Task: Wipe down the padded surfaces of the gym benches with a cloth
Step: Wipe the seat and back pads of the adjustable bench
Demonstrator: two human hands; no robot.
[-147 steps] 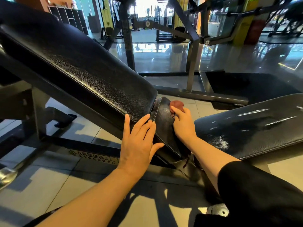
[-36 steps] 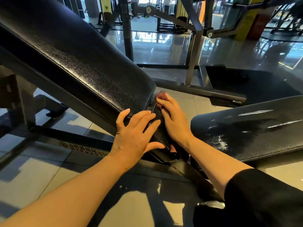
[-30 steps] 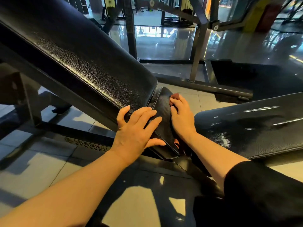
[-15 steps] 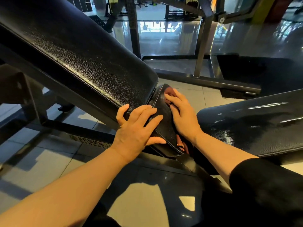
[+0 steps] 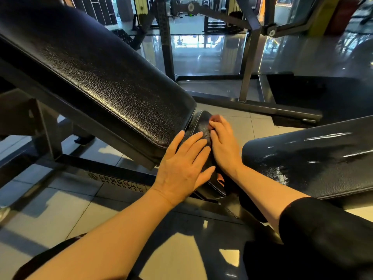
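Since half a second ago the right hand point(image 5: 223, 146) is sitting almost where it was on the small seat pad point(image 5: 198, 126), fingertips a touch farther toward 12 o'clock; the left hand point(image 5: 181, 168) is unchanged. The reddish cloth point(image 5: 216, 118) is lying under the right hand, showing at the fingertips at 12 o'clock and again as a small scrap below the wrist at 6 o'clock, so its long axis is running 12 to 6 along the pad. The pad itself is running from 11 o'clock down to 5 o'clock, tilted, wedged between the inclined back pad point(image 5: 105, 77) at 10 o'clock and the second bench pad point(image 5: 314, 158) at 3 o'clock. Right hand: fingers slightly bent and close together, pressing the cloth flat onto the pad; whether the thumb is hooking the cloth cannot be told. Left hand: fingers straight and a little spread, palm down, lying across the seam where back pad and seat pad are meeting, holding nothing. The two hands are lying side by side, nearly touching. Wet streaks are glinting on the second bench pad. The bench frame point(image 5: 119, 179), with lettering, is crossing the tiled floor point(image 5: 66, 207) at 8 o'clock.
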